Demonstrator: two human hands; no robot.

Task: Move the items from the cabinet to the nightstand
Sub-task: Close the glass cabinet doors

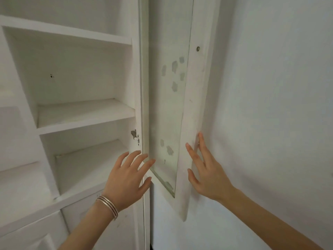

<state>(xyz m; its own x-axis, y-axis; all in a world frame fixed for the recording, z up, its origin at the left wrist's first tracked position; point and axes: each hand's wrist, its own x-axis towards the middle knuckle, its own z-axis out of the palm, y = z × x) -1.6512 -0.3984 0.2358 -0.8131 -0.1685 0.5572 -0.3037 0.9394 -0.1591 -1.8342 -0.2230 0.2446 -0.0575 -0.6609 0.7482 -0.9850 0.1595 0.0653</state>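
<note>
Both spread | left hand (126,179) beside cabinet door (191,109) | right hand (207,171) touching it

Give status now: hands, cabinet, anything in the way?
Left hand open, near door glass. Right hand open, on door frame. Cabinet shelves: no items seen. Nothing in the way.

white cabinet (77,112), grey-blotched door glass (169,98), silver bangles (108,206)

Cabinet (79,112) matt white painted wood, chipped near metal hinge (133,133); door (191,109) same paint round a smudged glass pane (167,98); 3 shiny metal bangles (108,206); wall (270,105) matt white.
</note>
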